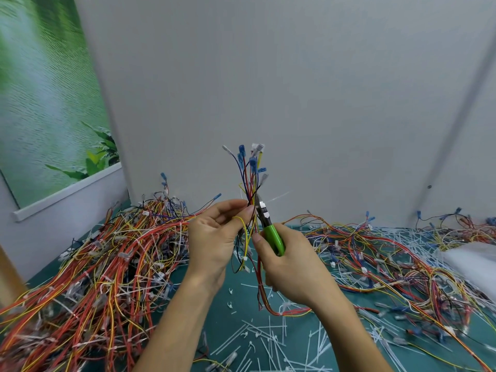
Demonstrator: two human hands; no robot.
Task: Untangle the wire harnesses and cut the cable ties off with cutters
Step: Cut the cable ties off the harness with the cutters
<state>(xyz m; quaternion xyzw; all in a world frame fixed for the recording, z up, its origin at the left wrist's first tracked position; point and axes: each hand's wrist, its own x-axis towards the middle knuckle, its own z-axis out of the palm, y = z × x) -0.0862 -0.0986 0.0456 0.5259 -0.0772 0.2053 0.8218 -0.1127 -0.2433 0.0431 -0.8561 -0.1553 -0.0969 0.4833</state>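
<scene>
Right now the left hand (212, 234) pinches 1 wire harness (251, 178) between thumb and fingertips and holds it upright, blue terminals at 12 o'clock, the loose tail hanging to 6 o'clock down onto the green mat (241, 318). The right hand (292, 269) is clenched round the green handles of the cutters (269, 229), with the nose pointing to 11 o'clock and set against the bundle just beside the left fingertips. A white cable tie (279, 196) sticks out toward 2 o'clock from that spot. I cannot tell whether the jaws are on the tie or on a wire.

Risks, as I judge them:
- The nose sits tight among thin wires, so a squeeze could nick insulation or sever a wire instead of the tie.
- The left fingertips are very near the blades, so a slip could pinch skin.
- The hanging tail could snag the harness pile (107, 264) at 9 o'clock or the harness spread (397, 253) at 3 o'clock if it is lifted.
- The cut stub may fly off.

Containers: no bin or box shows. Cut ties (268, 342) lie loose on the mat at 6 o'clock. A pale bag-like thing (475, 261) at 3 o'clock is blurred, and I cannot tell its contents.
</scene>
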